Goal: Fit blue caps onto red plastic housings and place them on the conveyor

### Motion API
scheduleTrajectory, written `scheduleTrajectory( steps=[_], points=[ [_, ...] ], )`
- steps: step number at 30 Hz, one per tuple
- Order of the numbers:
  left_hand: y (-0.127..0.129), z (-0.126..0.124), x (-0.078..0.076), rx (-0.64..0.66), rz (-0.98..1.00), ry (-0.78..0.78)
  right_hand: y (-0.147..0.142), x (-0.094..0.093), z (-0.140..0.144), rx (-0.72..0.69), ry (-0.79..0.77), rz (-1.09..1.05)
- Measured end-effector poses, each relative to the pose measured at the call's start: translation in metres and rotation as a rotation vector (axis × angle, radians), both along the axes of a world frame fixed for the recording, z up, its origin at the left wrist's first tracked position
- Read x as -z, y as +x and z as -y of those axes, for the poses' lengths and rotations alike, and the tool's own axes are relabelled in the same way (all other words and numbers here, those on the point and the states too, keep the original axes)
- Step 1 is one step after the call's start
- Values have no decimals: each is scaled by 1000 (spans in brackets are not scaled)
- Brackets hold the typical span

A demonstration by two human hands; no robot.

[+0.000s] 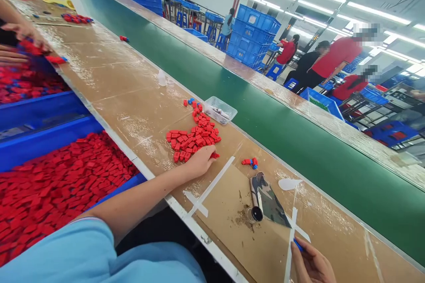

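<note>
Beside the green conveyor, on the bench [139,97], the left hand [199,161] pinches one red piece [215,155] at the red pile [194,137]; the right hand [312,265] holds a blue piece [298,244].

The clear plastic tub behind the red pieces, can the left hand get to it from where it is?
Probably yes. The left hand rests at the near edge of the pile of red pieces, and the clear plastic tub sits just beyond with only that low pile between.

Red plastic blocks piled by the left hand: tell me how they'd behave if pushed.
The small red plastic blocks look rigid and probably light. Flat-sided, they'd likely slide on the brown worktop, not roll. The loose heap would probably scatter under the left hand.
</note>
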State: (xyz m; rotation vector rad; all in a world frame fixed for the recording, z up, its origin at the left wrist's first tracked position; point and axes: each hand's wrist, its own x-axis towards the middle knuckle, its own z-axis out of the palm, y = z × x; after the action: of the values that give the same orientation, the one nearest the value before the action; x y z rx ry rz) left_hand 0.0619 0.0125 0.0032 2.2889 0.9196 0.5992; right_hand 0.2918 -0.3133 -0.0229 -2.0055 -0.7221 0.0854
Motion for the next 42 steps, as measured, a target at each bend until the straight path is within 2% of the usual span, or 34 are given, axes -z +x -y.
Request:
scheduleTrajectory(
  steps=[3, 6, 8, 14, 18, 22, 28, 32, 38, 42],
  points=[
    [-1, 23, 0, 178, 210, -206, -20, -13, -12, 2, 27, -25],
    [3, 46, 5, 309, 249, -343, -35, -22, -25, -55, 86, -25],
    [8, 58, 11, 355, 218, -376, -42, -26, -33, -112, 97, -31],
    [16, 74, 26, 390, 117, -323, -49, -28, -45, -222, 116, -83],
    [13, 75, 21, 403, 93, -315, -48, -31, -47, -287, 74, 26],
    [11, 81, 15, 475, 145, -316, -48, -33, -50, -321, -9, 104],
    [14, 98, 15, 517, 225, -356, -47, -37, -58, -349, -134, 246],
    [16, 105, 19, 493, 228, -383, -48, -41, -62, -408, -179, 327],
    [17, 108, 25, 416, 243, -486, -51, -44, -63, -410, -223, 343],
    [17, 109, 24, 438, 243, -458, -52, -45, -66, -414, -219, 322]
  ],
)
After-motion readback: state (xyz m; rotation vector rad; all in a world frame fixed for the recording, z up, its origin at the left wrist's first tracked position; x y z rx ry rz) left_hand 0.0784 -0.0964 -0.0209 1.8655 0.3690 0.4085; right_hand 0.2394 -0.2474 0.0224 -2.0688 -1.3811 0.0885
